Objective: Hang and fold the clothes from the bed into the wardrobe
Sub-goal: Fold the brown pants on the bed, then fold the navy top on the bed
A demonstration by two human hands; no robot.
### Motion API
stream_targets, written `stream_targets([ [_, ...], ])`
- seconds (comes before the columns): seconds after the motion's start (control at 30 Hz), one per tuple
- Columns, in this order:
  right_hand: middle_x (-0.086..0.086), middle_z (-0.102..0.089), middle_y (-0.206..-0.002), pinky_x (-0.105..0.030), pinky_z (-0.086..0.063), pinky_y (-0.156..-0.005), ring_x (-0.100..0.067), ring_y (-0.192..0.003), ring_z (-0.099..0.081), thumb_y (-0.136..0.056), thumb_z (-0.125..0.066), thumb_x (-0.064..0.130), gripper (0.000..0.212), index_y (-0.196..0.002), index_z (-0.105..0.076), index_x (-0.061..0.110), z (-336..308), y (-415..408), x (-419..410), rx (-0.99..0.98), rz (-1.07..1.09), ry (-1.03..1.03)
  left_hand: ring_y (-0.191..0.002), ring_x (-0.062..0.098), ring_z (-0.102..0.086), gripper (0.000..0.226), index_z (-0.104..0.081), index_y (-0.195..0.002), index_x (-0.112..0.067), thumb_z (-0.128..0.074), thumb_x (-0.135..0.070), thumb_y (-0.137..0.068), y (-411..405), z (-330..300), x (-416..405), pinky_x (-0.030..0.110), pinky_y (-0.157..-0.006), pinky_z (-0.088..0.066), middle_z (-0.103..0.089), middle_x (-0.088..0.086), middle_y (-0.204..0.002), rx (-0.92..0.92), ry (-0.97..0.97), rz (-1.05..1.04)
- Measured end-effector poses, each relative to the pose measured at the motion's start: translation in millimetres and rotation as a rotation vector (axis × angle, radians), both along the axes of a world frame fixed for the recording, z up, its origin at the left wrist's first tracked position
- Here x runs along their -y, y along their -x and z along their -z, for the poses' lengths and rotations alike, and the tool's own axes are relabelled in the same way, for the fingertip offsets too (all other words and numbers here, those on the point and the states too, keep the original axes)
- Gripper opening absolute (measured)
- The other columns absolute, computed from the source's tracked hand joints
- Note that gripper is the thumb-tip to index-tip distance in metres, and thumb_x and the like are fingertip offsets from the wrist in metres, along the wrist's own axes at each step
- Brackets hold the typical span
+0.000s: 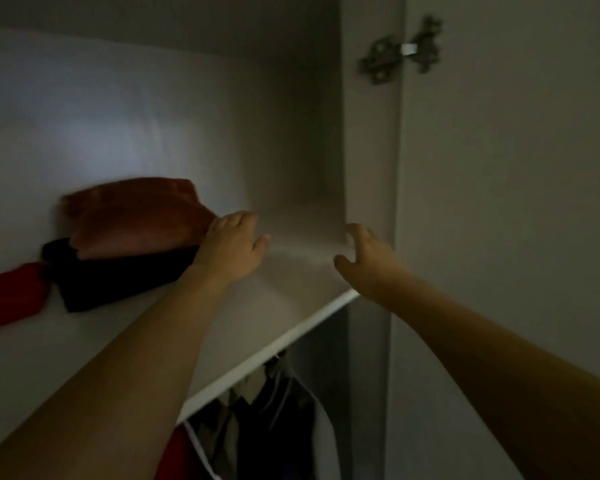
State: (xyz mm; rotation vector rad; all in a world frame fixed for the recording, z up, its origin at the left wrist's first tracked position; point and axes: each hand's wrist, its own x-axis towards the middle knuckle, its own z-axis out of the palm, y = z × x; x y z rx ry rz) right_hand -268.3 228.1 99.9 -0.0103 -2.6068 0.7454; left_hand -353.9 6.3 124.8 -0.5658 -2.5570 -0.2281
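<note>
A folded rust-orange garment lies on top of a folded black garment on the white upper wardrobe shelf. My left hand rests against the right edge of this stack, fingers touching the orange cloth, holding nothing. Over the bare right part of the shelf, my right hand hovers with fingers apart and empty. A red garment lies at the far left of the shelf, partly cut off by the frame.
Below the shelf, several dark garments and a red one hang in the compartment. The wardrobe's right side panel carries a metal hinge, and the open door stands to the right.
</note>
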Motion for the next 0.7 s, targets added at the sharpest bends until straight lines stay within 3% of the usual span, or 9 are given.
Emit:
stream_targets([
  [0.17,-0.003,-0.035,-0.149,-0.035,-0.036,-0.104,-0.025,-0.13,-0.042,-0.091,-0.054,0.038,0.064,-0.147,-0.026,0.021,27.8,-91.3,-52.9,0.019,0.079,0.019,-0.137,0.034,-0.032,0.059,-0.031,-0.148,-0.007,-0.043,-0.037,-0.099,-43.0,21.6,-61.8,0.04,-0.114,-0.022,-0.034,0.018,-0.151,0.102,-0.057,0.081],
  [0.33,0.0,-0.035,-0.148,-0.032,-0.036,-0.104,-0.02,-0.13,-0.043,-0.091,-0.055,0.04,0.062,-0.145,-0.03,0.023,69.0,-188.0,-100.9,0.165,0.112,0.037,-0.137,0.032,-0.032,0.06,-0.034,-0.146,-0.009,-0.044,-0.043,-0.097,-108.8,62.1,-133.2,0.039,-0.115,-0.021,-0.035,0.014,-0.151,0.098,0.016,0.23],
  [0.43,0.002,-0.036,-0.148,-0.032,-0.038,-0.103,-0.018,-0.128,-0.044,-0.09,-0.055,0.04,0.059,-0.143,-0.032,0.025,97.8,-252.7,-131.3,0.233,0.174,0.047,-0.139,0.031,-0.03,0.062,-0.03,-0.148,-0.011,-0.042,-0.045,-0.098,-159.2,98.5,-177.5,0.041,-0.116,-0.02,-0.032,0.012,-0.153,0.185,0.068,0.3],
  [0.7,-0.003,-0.032,-0.152,-0.038,-0.032,-0.11,-0.025,-0.134,-0.038,-0.091,-0.05,0.041,0.066,-0.148,-0.025,0.019,174.3,-458.2,-240.9,0.404,0.513,-0.058,-0.137,0.032,-0.033,0.062,-0.032,-0.148,-0.009,-0.045,-0.041,-0.097,-334.2,180.6,-303.1,0.038,-0.115,-0.021,-0.037,0.014,-0.15,0.265,0.141,0.445],
])
